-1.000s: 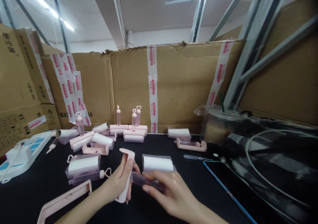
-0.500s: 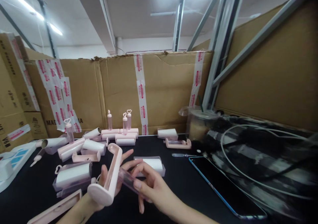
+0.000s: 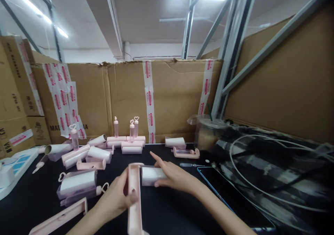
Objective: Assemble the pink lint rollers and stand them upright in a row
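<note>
My left hand grips a pale pink plastic holder, long and trough-shaped with a raised end, held upright in front of me. Its hollow side faces me, and my blurred thumb lies across it. Just to the right, a white paper roll in a clear case lies on the black tabletop. My right hand has its thumb and fingers closed around the right end of that roll, with the index finger sticking out. The roll's left end is beside the holder; whether they touch I cannot tell.
Left on the black table are more white rolls, a pink holder and clear tubes with heart-shaped loops. A phone, a drink cup and a white cable lie right. A cardboard wall stands behind.
My right hand has left the clear tube and moved right onto the white roll. The pink holder has shifted right and down in my left hand, turning more upright.
</note>
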The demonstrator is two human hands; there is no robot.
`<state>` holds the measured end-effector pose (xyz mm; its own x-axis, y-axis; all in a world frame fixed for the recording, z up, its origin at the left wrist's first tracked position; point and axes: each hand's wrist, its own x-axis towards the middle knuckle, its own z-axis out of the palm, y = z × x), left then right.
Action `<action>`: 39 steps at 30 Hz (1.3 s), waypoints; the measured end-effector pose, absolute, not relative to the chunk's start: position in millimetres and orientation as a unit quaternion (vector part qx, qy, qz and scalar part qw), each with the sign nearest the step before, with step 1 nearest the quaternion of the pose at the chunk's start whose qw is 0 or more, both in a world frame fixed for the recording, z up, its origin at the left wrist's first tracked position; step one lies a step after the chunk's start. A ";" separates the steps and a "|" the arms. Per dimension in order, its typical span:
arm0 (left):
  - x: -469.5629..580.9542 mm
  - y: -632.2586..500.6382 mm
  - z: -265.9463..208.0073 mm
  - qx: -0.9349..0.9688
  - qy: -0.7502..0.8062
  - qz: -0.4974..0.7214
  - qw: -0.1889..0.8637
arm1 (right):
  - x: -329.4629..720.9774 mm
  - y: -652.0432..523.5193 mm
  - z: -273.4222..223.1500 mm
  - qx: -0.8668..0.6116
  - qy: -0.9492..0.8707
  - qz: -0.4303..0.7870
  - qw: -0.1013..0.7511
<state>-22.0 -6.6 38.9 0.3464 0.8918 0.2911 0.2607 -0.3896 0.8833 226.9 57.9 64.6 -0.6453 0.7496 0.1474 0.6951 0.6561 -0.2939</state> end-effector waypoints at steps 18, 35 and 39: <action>3.1 1.4 25.3 0.782 0.537 0.306 0.079 | 228.4 60.9 72.7 -0.337 -0.920 0.077 0.184; 64.3 70.3 51.9 0.840 0.431 0.229 0.237 | 240.0 60.1 79.2 -0.342 -0.929 0.044 0.133; 50.8 63.5 52.1 0.839 0.435 0.238 0.226 | 232.2 53.1 85.4 -0.321 -0.936 0.062 0.131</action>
<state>50.8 63.5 52.1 0.5092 0.8364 0.2028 0.6217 -0.5205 0.5853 232.2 53.1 85.4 -0.7591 0.6177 0.2053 0.5850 0.7857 -0.2012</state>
